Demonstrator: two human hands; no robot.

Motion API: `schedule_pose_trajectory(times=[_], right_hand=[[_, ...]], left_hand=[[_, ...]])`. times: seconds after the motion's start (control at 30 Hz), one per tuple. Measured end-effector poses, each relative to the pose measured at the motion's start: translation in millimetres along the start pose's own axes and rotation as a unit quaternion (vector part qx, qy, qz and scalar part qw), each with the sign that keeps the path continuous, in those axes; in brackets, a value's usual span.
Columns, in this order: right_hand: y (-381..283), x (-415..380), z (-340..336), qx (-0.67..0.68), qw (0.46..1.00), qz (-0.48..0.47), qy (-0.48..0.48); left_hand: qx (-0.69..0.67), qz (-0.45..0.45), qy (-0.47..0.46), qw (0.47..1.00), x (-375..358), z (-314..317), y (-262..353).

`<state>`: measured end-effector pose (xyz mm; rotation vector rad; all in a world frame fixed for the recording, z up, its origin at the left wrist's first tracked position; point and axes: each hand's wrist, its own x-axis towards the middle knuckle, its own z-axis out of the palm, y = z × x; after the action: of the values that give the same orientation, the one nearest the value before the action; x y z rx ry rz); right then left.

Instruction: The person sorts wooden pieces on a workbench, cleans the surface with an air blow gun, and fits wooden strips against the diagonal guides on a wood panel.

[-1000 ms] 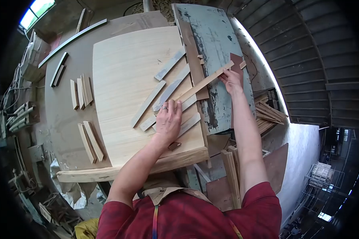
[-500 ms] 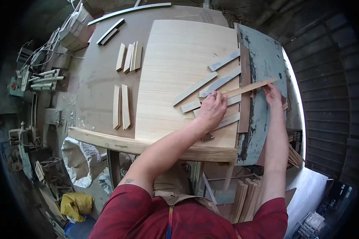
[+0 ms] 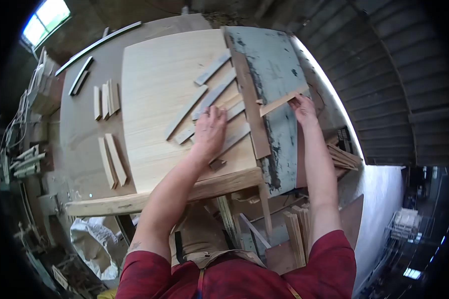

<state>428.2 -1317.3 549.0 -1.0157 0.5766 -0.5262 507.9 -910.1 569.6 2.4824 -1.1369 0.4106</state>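
My right hand (image 3: 303, 107) pinches a narrow light wooden strip (image 3: 277, 104) near its far end. That strip slants over the worn blue-green surface (image 3: 279, 144), and its other end is close to a brown board (image 3: 250, 102). My left hand (image 3: 210, 130) lies over a group of loose strips on a wide pale wooden panel (image 3: 157, 94), its fingers bent and a little apart; the undersides of the fingertips are hidden. Around it are several grey-faced strips, among them one at the left (image 3: 186, 112) and one farther back (image 3: 213, 69).
Light wooden pieces lie on the brown table at left, in a rear group (image 3: 105, 100) and a front pair (image 3: 112, 160). Dark strips (image 3: 80, 77) lie farther back. A thick wooden beam (image 3: 105, 205) forms the front edge. Upright boards (image 3: 297, 234) stand below, near my right arm.
The wooden strip has moved away from my left hand and off the grey strips, carried right by my right hand. My left hand stays over the strips. The whole view has shifted and tilted.
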Motion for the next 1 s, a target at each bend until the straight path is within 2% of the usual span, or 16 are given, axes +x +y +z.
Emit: schedule_pose_trajectory(times=[0.23,0.3,0.33,0.4,0.6,0.77,0.87,0.9,0.97,1.0], right_hand=[[-33.2,-117.7,20.1,-0.006,0.999,0.045,-0.02],[-32.2,-133.9,25.3,0.01,0.991,0.091,-0.094],[-30.7,-141.2,29.7,0.013,0.992,0.091,-0.082],[-29.3,-146.4,43.5,0.007,0.982,0.129,-0.14],[-27.4,-158.9,98.7,-0.022,0.954,0.203,-0.221],[-9.2,-130.6,133.3,-0.024,0.92,0.252,-0.298],[-7.5,-119.4,152.0,-0.042,0.913,0.288,-0.285],[-3.9,-119.9,157.9,-0.055,0.909,0.305,-0.279],[1.8,-120.0,161.7,-0.062,0.902,0.319,-0.284],[-0.2,-120.3,160.9,-0.073,0.901,0.316,-0.287]], left_hand=[[-0.009,0.014,-0.04,0.999,3.6,-6.4,-1.3],[-0.011,0.015,-0.046,0.999,5.1,-12.6,-1.9],[-0.008,0.013,-0.046,0.999,8.1,-15.4,-0.1],[-0.017,0.015,-0.063,0.998,11.1,-21.6,5.2],[-0.057,-0.005,-0.104,0.993,16.2,-40.9,7.7],[-0.066,0.016,-0.085,0.994,34.3,-60.2,0.9],[-0.141,-0.073,-0.316,0.935,76.8,-76.5,-19.6],[-0.142,-0.084,-0.329,0.93,86.1,-69.6,-30.6],[-0.213,-0.011,-0.315,0.925,101.4,-52.7,-55.6],[-0.216,-0.021,-0.324,0.921,102.2,-51.6,-58.5]])
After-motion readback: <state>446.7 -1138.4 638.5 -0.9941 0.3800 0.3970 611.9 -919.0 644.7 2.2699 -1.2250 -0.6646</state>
